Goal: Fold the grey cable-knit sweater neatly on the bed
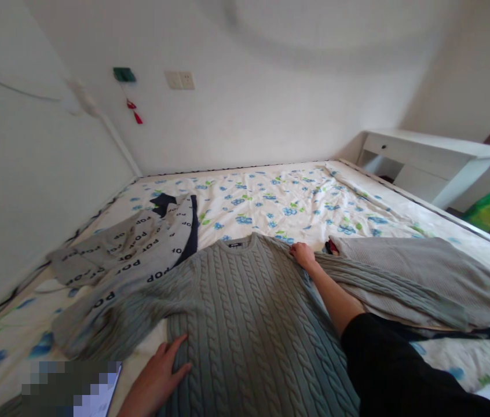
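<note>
The left hand point(162, 370) lies flat, palm down and fingers spread, on the lower left edge of the grey-green cable-knit sweater point(245, 324), near where the body meets the sleeve; it presses rather than grips. The right hand point(302, 255) is stretched well forward, fingers curled and pinched onto the sweater's right shoulder beside the collar, the forearm running bare from a black sleeve point(397, 370) pushed up near the elbow. So the two hands are well apart, one low on the garment and one high, both in contact with it. The sweater is spread face up across the near half of the bed point(271, 202), neck pointing toward the far wall, its left sleeve angled out to the side. It looks thick and soft, a heavy knit that would sag and stretch if lifted by one corner; I would judge the shoulders and the hem the sensible places to take it, since the ribbing there gives the fingers something firm. Its right sleeve drapes over a plainer grey garment point(423, 272) lying just beside it. To the left sits a crumpled grey top printed with letters point(141, 249), partly under the sweater's sleeve. Beneath everything is a white sheet with blue flowers, and a white desk point(427, 156) stands past the bed's far right corner.
</note>
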A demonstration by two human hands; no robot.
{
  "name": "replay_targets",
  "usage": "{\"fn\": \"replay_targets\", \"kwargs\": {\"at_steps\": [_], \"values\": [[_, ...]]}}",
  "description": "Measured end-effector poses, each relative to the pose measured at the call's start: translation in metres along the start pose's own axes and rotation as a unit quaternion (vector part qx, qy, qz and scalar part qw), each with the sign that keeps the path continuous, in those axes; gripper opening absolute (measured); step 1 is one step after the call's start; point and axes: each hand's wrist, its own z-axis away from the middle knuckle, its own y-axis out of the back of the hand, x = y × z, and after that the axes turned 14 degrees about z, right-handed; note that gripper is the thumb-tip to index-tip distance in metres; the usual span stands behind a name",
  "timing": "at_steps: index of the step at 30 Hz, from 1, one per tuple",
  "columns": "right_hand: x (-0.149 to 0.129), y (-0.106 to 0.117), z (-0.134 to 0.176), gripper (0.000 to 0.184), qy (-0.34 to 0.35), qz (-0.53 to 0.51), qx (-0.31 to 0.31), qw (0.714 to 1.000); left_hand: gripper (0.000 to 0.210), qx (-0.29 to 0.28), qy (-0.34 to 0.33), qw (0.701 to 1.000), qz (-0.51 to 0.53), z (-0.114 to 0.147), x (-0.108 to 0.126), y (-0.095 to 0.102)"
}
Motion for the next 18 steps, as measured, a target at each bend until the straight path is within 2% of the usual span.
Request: {"fn": "replay_targets", "kwargs": {"at_steps": [2, 6, 8, 10, 14, 18], "values": [[0.006, 0.002, -0.007, 0.025, -0.023, 0.006, 0.006, 1.0, 0.084, 0.0, 0.002, 1.0, 0.004, 0.001, -0.001, -0.001], [0.035, 0.015, -0.018, 0.033, -0.153, 0.007, 0.036, 0.988, 0.082, 0.003, 0.005, 1.0, 0.012, 0.003, -0.003, -0.002], [0.049, 0.018, -0.02, 0.034, -0.189, 0.004, 0.037, 0.981, 0.081, 0.005, 0.004, 1.0, 0.014, 0.005, -0.002, -0.002], [0.056, 0.018, -0.021, 0.032, -0.173, -0.005, 0.027, 0.985, 0.082, 0.001, 0.004, 1.0, 0.015, 0.006, 0.0, -0.001], [0.057, 0.022, -0.019, 0.029, -0.096, -0.037, 0.02, 0.994, 0.086, -0.016, 0.009, 1.0, 0.024, 0.005, 0.004, 0.005], [0.07, 0.045, -0.001, 0.032, -0.056, -0.062, 0.038, 0.996, 0.085, -0.02, 0.01, 0.999, 0.048, 0.001, 0.002, 0.009]]}}
